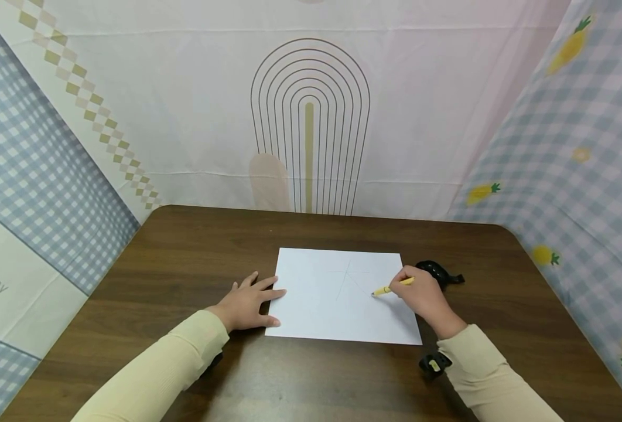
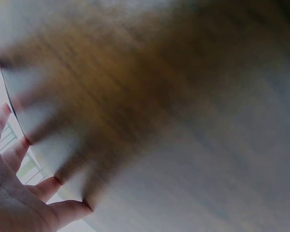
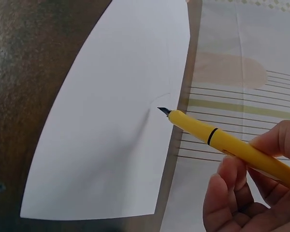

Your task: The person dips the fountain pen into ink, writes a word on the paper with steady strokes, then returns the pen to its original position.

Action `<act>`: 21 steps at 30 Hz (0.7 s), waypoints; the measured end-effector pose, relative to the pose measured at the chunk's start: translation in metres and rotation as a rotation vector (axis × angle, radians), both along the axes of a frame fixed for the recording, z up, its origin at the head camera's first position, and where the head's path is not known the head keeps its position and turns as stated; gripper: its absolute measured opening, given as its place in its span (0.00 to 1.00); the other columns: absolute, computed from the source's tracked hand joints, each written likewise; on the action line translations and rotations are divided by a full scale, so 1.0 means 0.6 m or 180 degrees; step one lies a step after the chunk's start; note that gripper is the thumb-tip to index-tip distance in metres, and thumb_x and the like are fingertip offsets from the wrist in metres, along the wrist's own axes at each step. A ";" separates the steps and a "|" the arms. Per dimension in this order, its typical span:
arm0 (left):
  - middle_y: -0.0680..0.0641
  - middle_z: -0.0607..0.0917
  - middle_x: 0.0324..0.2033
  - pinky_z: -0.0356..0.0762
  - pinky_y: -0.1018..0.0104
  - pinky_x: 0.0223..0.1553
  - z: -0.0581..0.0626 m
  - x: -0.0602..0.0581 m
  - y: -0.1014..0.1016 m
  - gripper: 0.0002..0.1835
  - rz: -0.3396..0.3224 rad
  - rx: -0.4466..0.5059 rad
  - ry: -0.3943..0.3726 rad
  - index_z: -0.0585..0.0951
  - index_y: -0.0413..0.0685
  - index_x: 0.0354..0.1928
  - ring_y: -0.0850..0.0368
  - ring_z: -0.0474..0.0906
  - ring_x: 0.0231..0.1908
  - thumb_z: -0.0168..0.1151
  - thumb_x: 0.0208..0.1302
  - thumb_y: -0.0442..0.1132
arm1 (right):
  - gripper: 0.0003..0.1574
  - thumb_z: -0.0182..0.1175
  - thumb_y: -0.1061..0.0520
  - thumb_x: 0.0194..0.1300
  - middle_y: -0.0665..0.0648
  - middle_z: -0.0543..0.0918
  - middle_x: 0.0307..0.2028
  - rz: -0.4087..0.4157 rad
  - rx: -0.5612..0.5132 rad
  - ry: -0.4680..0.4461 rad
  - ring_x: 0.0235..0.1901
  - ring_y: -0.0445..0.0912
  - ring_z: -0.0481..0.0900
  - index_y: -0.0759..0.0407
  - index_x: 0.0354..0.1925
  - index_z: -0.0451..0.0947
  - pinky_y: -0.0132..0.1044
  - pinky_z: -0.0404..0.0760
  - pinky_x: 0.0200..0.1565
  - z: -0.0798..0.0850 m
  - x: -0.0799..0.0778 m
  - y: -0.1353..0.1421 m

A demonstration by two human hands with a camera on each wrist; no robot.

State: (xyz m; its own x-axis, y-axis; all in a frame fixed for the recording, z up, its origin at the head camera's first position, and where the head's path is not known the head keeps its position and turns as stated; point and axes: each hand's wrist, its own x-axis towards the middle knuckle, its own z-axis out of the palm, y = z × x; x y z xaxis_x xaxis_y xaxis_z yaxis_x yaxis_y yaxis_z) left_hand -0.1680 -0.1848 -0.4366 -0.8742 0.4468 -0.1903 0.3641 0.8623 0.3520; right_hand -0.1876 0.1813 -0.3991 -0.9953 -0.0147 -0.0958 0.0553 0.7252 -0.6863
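Observation:
A white sheet of paper (image 1: 311, 316) lies on the brown table, with a few thin lines drawn on its upper middle: a level stroke and two slanting ones. My right hand (image 1: 420, 294) pinches a yellow fountain pen (image 1: 393, 286) between thumb and fingers, its nib at the lower end of the right slanting line. In the right wrist view the pen (image 3: 232, 146) shows a black ring and a dark nib close over the paper (image 3: 101, 121). The left hand (image 1: 249, 306) rests with spread fingers at the paper's left edge; its fingertips (image 2: 63, 180) also show in the left wrist view.
Behind the right hand lies a shiny black object (image 1: 434, 271), partly hidden by the hand. The wooden table (image 1: 211, 246) reaches to a patterned cloth (image 1: 195, 117) hanging at the back, with checked cloth on both sides. A black wrist device (image 1: 434, 364) sits at the right cuff.

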 end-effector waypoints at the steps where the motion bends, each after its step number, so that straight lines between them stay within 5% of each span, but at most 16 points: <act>1: 0.47 0.60 0.72 0.49 0.23 0.59 0.000 0.000 0.000 0.37 -0.0002 0.0004 0.0001 0.71 0.60 0.69 0.31 0.45 0.71 0.66 0.58 0.60 | 0.09 0.56 0.59 0.59 0.60 0.80 0.35 -0.0014 -0.0021 0.0009 0.28 0.48 0.69 0.62 0.35 0.80 0.36 0.68 0.28 0.001 0.000 0.001; 21: 0.46 0.60 0.72 0.49 0.23 0.58 0.002 0.000 0.001 0.37 -0.0025 0.0004 0.0003 0.71 0.59 0.68 0.30 0.46 0.71 0.66 0.58 0.59 | 0.13 0.55 0.57 0.62 0.61 0.82 0.36 -0.0145 -0.0111 0.0046 0.32 0.49 0.75 0.64 0.41 0.80 0.35 0.73 0.31 0.011 0.000 0.014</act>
